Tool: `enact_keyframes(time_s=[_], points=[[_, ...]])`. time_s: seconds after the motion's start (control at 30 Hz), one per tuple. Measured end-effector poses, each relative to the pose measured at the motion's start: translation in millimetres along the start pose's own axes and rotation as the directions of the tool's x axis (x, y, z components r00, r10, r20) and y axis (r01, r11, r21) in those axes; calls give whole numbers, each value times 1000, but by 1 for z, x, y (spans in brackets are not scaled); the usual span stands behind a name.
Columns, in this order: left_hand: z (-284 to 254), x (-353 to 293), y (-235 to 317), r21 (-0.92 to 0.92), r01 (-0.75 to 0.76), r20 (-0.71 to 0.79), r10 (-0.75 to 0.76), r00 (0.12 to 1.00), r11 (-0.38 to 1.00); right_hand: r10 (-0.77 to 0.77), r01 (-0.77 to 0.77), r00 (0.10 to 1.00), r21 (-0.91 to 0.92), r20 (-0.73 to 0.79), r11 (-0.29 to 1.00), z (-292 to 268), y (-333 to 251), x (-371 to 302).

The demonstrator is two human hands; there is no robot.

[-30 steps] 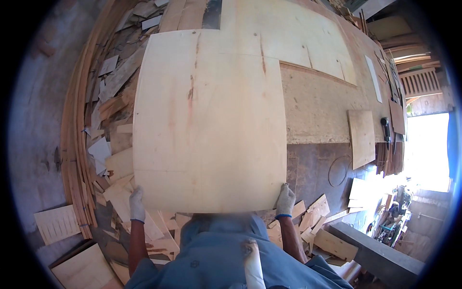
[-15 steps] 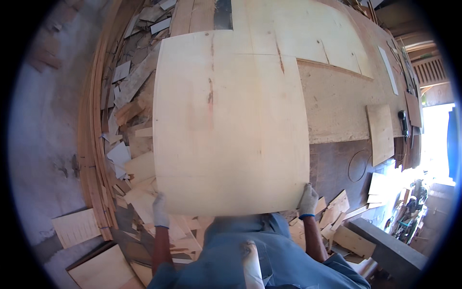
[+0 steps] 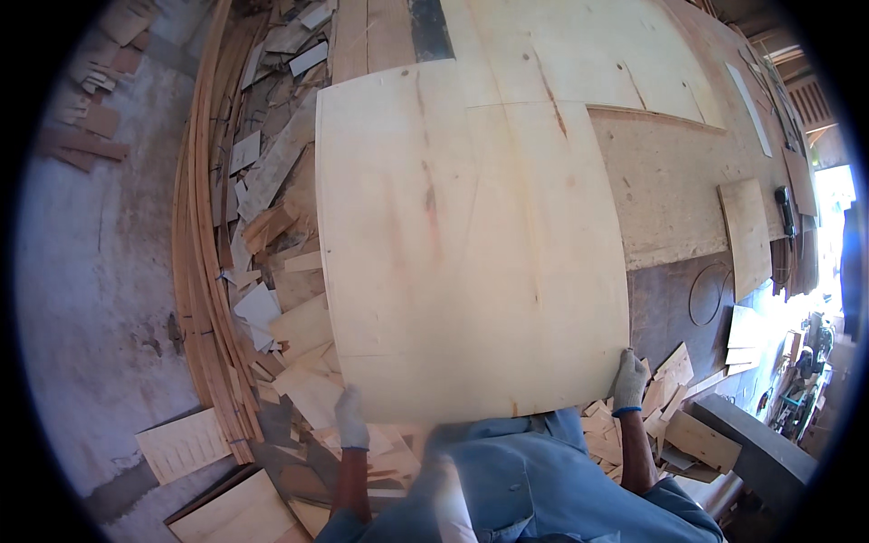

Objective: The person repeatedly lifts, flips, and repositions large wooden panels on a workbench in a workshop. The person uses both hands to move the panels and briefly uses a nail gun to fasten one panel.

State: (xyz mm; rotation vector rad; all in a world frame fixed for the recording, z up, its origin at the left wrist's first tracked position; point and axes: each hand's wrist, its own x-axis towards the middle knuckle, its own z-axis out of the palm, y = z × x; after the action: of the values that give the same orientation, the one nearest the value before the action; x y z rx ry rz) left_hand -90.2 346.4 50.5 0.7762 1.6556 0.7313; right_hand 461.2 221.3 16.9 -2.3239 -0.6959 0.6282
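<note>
A large pale plywood sheet (image 3: 480, 271) stretches out in front of me, with brown streaks and knots on its face. At its near left corner is my left hand (image 3: 351, 418), in a light glove with a blue cuff, closed on the edge with the fingers partly hidden. My right hand (image 3: 631, 380), gloved the same way, grips the right edge close to the near corner. The sheet's far end meets or overlaps another pale plywood sheet (image 3: 588, 54); which of the two, I cannot tell.
Wood offcuts (image 3: 272, 226) litter the left side beside long bundled strips (image 3: 204, 299). Right of the sheet lies a worn board (image 3: 679, 199), with a small plywood panel (image 3: 747, 240) and a black handheld tool (image 3: 785, 210) beyond. A grey beam (image 3: 751, 439) stands at lower right.
The whole view has shifted, so the scene sits farther right in the picture. Both hands keep their hold on the plywood sheet, and its near end appears slightly farther right.
</note>
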Motion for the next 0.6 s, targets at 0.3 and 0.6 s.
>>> enact_keyframes(time_s=[0.3,0.6], points=[[1,-7,-5,-75,-32,-106,24,994,997,207,-208,977,7,41,978,-17,-71,-1],[23,-4,27,-14,-61,-8,61,998,998,289,-295,956,194,59,936,-19,-98,15]])
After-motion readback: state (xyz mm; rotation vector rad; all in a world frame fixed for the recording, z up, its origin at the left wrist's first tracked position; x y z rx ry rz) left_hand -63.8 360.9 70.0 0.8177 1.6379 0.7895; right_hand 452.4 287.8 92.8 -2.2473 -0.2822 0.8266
